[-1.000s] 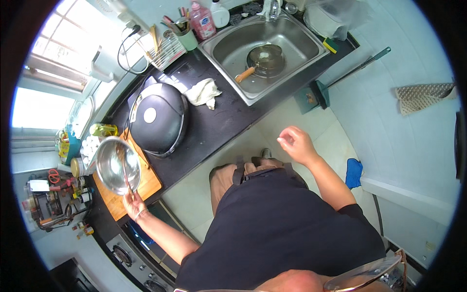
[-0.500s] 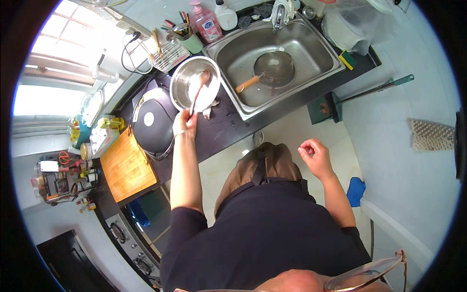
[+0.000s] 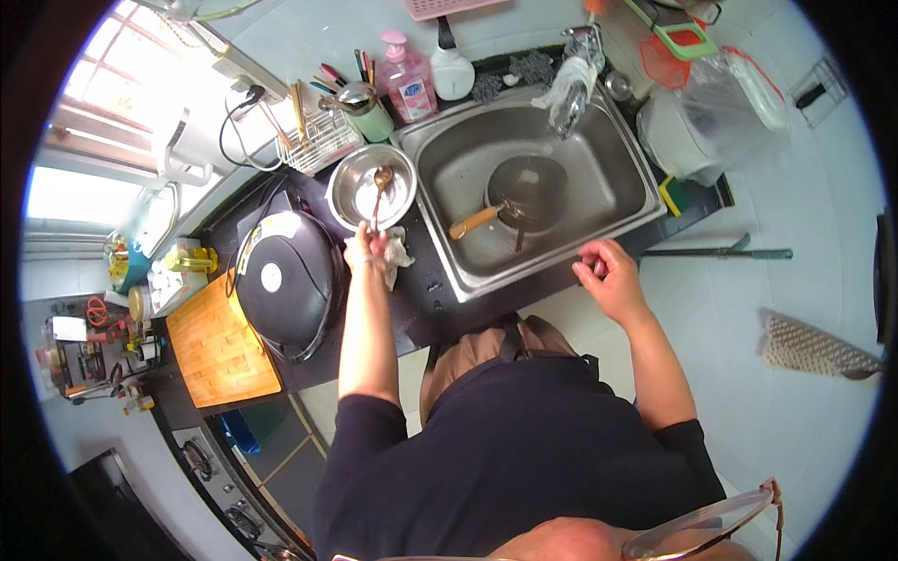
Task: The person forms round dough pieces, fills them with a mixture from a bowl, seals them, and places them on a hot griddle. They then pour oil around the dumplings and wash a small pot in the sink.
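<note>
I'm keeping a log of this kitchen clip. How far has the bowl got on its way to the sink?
Done: the steel bowl is off the cutting board and sits on the counter beside the sink. In hand: the left hand holds the bowl with a spoon in it; the right hand rests at the sink's front edge. Left: the bowl is not yet in the sink.

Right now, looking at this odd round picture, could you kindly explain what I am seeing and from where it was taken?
There is no machine here: a person works with bare hands, and a wide fisheye camera on their head looks straight down, which bends straight edges near the rim. Their forearms come in from below. The left hand holds a spoon whose bowl sits in a steel bowl on the dark counter, with a crumpled cloth by the fingers. The right hand holds nothing and hovers by the front edge of the sink, where a dark pan with a wooden handle lies. To the left are a round black cooker and a wooden cutting board.
</note>
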The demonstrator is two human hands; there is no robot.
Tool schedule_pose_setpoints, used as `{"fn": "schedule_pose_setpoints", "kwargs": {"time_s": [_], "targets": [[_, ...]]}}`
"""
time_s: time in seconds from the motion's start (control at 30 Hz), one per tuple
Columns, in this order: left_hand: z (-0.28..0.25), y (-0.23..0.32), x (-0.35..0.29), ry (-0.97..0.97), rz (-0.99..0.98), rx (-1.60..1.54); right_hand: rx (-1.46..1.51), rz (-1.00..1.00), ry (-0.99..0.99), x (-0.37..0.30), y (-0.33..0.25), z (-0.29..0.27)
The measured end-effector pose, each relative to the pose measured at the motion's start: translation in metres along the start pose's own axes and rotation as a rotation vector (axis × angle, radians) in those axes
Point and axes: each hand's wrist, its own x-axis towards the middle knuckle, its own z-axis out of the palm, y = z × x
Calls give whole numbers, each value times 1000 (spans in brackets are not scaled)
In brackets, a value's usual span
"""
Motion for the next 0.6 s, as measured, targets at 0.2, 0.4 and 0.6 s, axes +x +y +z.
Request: {"fn": "schedule_pose_setpoints", "kwargs": {"time_s": [0.2,0.4,0.6], "targets": [[12,-17,-117,-248,243,246,164,-143,25,117,-12,-7],[73,-26,-176,-532,272,169,791,151,-417,286,-47,86],[38,-49,-228,-362,275,130,848,454,-403,395,-89,146]]}}
